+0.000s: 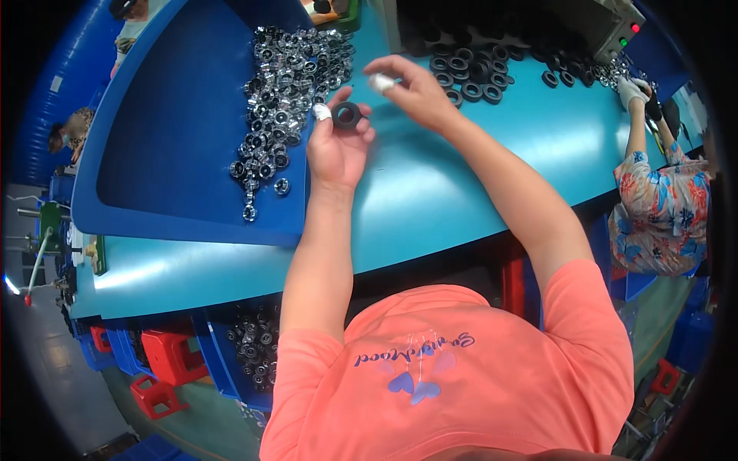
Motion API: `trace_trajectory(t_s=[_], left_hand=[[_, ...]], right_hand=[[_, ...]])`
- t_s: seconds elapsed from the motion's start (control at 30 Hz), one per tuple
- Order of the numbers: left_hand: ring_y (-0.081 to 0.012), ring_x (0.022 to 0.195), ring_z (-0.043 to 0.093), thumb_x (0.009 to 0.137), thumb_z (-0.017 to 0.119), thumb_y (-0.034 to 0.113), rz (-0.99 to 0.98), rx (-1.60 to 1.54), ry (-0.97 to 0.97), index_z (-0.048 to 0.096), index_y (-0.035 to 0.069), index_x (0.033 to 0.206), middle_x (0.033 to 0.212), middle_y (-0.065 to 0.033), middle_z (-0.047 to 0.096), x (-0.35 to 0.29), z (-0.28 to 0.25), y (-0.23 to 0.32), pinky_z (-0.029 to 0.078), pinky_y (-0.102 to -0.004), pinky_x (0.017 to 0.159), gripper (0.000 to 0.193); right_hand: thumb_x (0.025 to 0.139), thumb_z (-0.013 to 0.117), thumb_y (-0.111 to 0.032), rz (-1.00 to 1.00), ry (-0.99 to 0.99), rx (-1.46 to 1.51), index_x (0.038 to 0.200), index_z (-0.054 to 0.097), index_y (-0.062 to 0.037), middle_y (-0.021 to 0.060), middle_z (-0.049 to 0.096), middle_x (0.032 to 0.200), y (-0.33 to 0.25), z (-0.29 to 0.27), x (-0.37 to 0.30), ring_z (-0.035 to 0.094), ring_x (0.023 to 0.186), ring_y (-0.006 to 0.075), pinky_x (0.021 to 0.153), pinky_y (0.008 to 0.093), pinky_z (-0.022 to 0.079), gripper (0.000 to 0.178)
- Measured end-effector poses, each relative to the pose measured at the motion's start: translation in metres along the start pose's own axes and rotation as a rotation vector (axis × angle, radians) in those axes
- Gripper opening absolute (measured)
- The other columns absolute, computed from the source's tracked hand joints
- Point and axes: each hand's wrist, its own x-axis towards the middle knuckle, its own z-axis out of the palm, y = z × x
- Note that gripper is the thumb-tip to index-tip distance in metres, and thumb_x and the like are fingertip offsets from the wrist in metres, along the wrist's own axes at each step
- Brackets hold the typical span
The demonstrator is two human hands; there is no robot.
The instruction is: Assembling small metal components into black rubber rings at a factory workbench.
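Observation:
My left hand, palm up with a white wrap on its thumb, holds a black rubber ring at the fingers. To the right and a little higher, my right hand hovers over the table with its fingers apart and nothing seen in them. One of its digits also has a white wrap. Left of my left hand, many clear and dark small wheel-like parts lie heaped in a large blue tray. Loose black rings are spread on the table beyond my right hand.
The turquoise table runs across in front of me. At its back stands a grey machine box with red and green lights. A co-worker in a floral shirt works at the right. Below the table are a blue bin and red stools.

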Motion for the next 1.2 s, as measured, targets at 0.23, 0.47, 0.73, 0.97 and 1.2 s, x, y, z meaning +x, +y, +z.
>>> trace_trajectory(t_s=[0.23,0.47,0.73,0.97,1.2], left_hand=[[-0.0195,0.073,0.049,0.105,0.031,0.03,-0.019,-0.116,-0.142,0.054,0.005,0.13,0.107,-0.0196,0.063,0.003,-0.009,0.004,0.043,-0.0336,0.064,0.043],[-0.0199,0.072,0.048,0.104,0.028,0.03,0.018,-0.168,-0.128,0.055,0.004,0.128,0.108,-0.0214,0.064,0.005,-0.014,0.01,0.042,-0.0336,0.063,0.044],[-0.0197,0.073,0.051,0.104,0.029,0.03,0.01,-0.154,-0.121,0.056,0.006,0.125,0.106,-0.0207,0.065,0.004,-0.011,0.01,0.043,-0.0339,0.064,0.042],[-0.0225,0.078,0.055,0.104,0.034,0.028,0.039,-0.175,-0.103,0.055,0.004,0.126,0.108,-0.0219,0.064,0.005,-0.012,0.014,0.046,-0.0359,0.069,0.039],[-0.0189,0.09,0.061,0.098,0.056,0.014,0.299,0.322,0.048,0.055,0.001,0.128,0.108,-0.015,0.062,0.0,0.011,0.006,0.055,-0.0354,0.083,0.032]], right_hand=[[0.083,0.071,-0.023,-0.201,-0.009,-0.652,0.129,0.065,-0.0174,0.0176,0.06,0.129,0.06,0.02,0.072,0.058,0.117,0.0362,0.1,0.0446,0.048,0.047],[0.079,0.072,-0.014,-0.212,-0.02,-0.699,0.115,0.072,-0.018,0.0137,0.062,0.121,0.072,0.047,0.082,0.06,0.114,0.0343,0.097,0.0419,0.051,0.037],[0.079,0.077,-0.015,-0.239,0.017,-0.545,0.108,0.072,-0.0135,0.0111,0.062,0.114,0.06,0.041,0.051,0.066,0.099,0.0293,0.085,0.0389,0.056,0.029],[0.084,0.074,-0.014,-0.051,-0.077,-0.328,0.108,0.072,-0.009,0.0113,0.066,0.109,0.03,0.024,0.019,0.068,0.091,0.0219,0.08,0.0353,0.056,0.025],[0.092,0.069,-0.012,0.34,0.052,0.714,0.121,0.064,0.0026,0.0097,0.066,0.115,-0.002,0.006,0.006,0.066,0.106,0.0212,0.095,0.0317,0.054,0.033]])
